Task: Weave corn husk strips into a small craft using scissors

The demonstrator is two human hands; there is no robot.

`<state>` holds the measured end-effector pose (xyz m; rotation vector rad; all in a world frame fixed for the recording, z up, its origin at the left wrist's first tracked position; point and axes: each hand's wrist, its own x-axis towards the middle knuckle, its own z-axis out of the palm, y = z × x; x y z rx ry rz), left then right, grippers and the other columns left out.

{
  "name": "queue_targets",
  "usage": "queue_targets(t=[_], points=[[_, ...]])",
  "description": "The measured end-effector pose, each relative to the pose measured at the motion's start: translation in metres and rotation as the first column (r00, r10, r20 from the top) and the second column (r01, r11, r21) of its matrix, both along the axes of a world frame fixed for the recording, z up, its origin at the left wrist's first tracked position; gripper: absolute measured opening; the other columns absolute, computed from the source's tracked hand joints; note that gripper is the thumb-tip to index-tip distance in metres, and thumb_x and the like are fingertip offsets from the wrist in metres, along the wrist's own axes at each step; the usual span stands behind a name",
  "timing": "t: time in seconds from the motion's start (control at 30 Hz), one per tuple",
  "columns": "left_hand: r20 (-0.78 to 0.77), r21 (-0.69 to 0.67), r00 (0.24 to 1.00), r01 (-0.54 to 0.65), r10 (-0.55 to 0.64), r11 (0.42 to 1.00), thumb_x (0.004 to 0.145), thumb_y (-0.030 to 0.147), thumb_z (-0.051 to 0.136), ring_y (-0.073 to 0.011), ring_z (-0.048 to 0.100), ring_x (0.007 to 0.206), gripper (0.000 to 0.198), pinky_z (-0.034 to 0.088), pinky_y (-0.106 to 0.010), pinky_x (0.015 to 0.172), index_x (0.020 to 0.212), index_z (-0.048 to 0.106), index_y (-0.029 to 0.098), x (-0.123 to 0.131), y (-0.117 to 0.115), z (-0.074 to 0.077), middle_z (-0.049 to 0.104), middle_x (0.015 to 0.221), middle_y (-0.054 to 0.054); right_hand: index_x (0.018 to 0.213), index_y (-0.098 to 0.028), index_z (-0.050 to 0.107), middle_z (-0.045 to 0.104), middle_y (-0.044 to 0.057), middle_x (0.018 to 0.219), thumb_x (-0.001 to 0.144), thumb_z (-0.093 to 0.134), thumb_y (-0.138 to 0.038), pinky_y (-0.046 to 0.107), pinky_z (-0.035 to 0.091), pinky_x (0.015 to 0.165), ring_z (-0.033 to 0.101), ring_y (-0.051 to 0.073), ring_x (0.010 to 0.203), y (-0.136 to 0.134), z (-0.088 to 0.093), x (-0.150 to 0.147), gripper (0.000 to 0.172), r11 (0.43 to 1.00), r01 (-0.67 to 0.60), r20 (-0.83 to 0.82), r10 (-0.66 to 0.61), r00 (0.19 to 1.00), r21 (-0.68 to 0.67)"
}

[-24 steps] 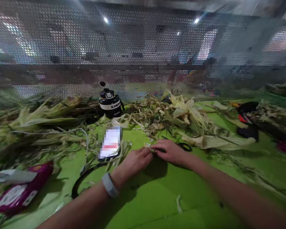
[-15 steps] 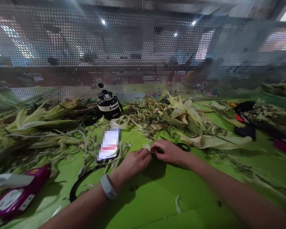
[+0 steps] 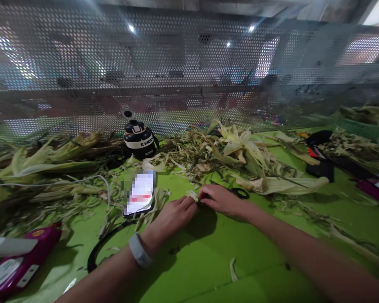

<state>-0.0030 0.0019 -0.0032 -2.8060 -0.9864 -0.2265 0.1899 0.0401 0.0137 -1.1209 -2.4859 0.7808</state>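
Over the green table [image 3: 208, 265], my left hand [image 3: 178, 214] and my right hand [image 3: 221, 201] meet with bent, closed fingers. A small pale strip, seemingly corn husk [image 3: 192, 195], shows at their fingertips; most of it is hidden by the fingers. Just beyond my right wrist lie black scissors [image 3: 240, 193], of which a handle loop shows. To the left of my left hand is a lit phone [image 3: 140, 193], with husk strips [image 3: 156, 205] over its near right edge.
Corn husks lie heaped at the left [image 3: 50, 162] and back middle [image 3: 240, 145]. A dark bottle [image 3: 140, 145] with its lid up stands before a perforated metal panel [image 3: 183, 54]. Nearby are a magenta device [image 3: 44, 240], a white cable [image 3: 66, 182], a black strap [image 3: 97, 248] and a green basket [image 3: 363, 127].
The whole view has shifted slightly, putting things a little further left. My right fingers have closed in; the gap under them no longer shows. Both hands stay together at the pale strip.
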Motion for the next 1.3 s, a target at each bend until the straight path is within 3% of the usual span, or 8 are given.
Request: queue_targets(t=[0.23, 0.6, 0.77, 1.0, 1.3], points=[[-0.007, -0.024, 1.0, -0.016, 0.016, 1.0, 0.09, 0.008, 0.041, -0.0165, 0.054, 0.069, 0.016, 0.047, -0.027, 0.06, 0.089, 0.056, 0.013, 0.001, 0.0, 0.001, 0.06, 0.084, -0.006, 0.083, -0.015, 0.059, 0.062, 0.004, 0.081, 0.085, 0.055, -0.013, 0.025, 0.039, 0.066, 0.054, 0.016, 0.075, -0.001, 0.003, 0.0, 0.005, 0.997, 0.055, -0.031, -0.057, 0.998, -0.059], [-0.036, -0.019, 0.999, -0.021, 0.02, 1.0, 0.09, 0.009, 0.044, -0.0178, 0.055, 0.072, 0.013, 0.049, -0.029, 0.062, 0.088, 0.056, 0.013, 0.002, 0.0, 0.003, 0.061, 0.086, -0.006, 0.094, -0.014, 0.058, 0.062, 0.003, 0.078, 0.088, 0.053, -0.016, 0.024, 0.04, 0.065, 0.055, 0.015, 0.072, 0.0, -0.001, -0.004, 0.008, 0.991, 0.086, -0.049, -0.091, 0.995, -0.105], [-0.029, -0.005, 0.999, -0.021, 0.021, 1.0, 0.091, 0.009, 0.042, -0.0163, 0.055, 0.071, 0.016, 0.048, -0.027, 0.061, 0.092, 0.057, 0.013, 0.001, 0.0, 0.002, 0.061, 0.086, -0.006, 0.087, -0.015, 0.059, 0.062, 0.003, 0.081, 0.085, 0.056, -0.012, 0.025, 0.038, 0.067, 0.053, 0.015, 0.075, 0.001, -0.003, -0.006, 0.004, 0.994, 0.074, -0.041, -0.077, 0.996, -0.075], [0.058, -0.066, 0.998, -0.032, 0.036, 0.997, 0.089, 0.008, 0.041, -0.0182, 0.056, 0.071, 0.018, 0.049, -0.029, 0.062, 0.09, 0.058, 0.012, 0.001, 0.001, -0.001, 0.062, 0.084, -0.007, 0.079, -0.015, 0.058, 0.061, 0.003, 0.079, 0.083, 0.058, -0.012, 0.026, 0.037, 0.068, 0.052, 0.016, 0.075, 0.001, -0.005, -0.008, 0.005, 0.991, 0.121, -0.036, -0.124, 0.992, -0.064], [0.224, -0.225, 0.963, -0.099, 0.151, 0.969, 0.09, 0.012, 0.041, -0.0177, 0.059, 0.075, 0.023, 0.05, -0.029, 0.066, 0.086, 0.063, 0.012, 0.003, 0.001, 0.005, 0.066, 0.087, -0.009, 0.079, -0.015, 0.06, 0.061, 0.001, 0.072, 0.085, 0.058, -0.022, 0.022, 0.035, 0.06, 0.053, 0.014, 0.067, -0.004, 0.006, 0.001, 0.01, 0.966, 0.194, -0.045, -0.205, 0.978, -0.172]])
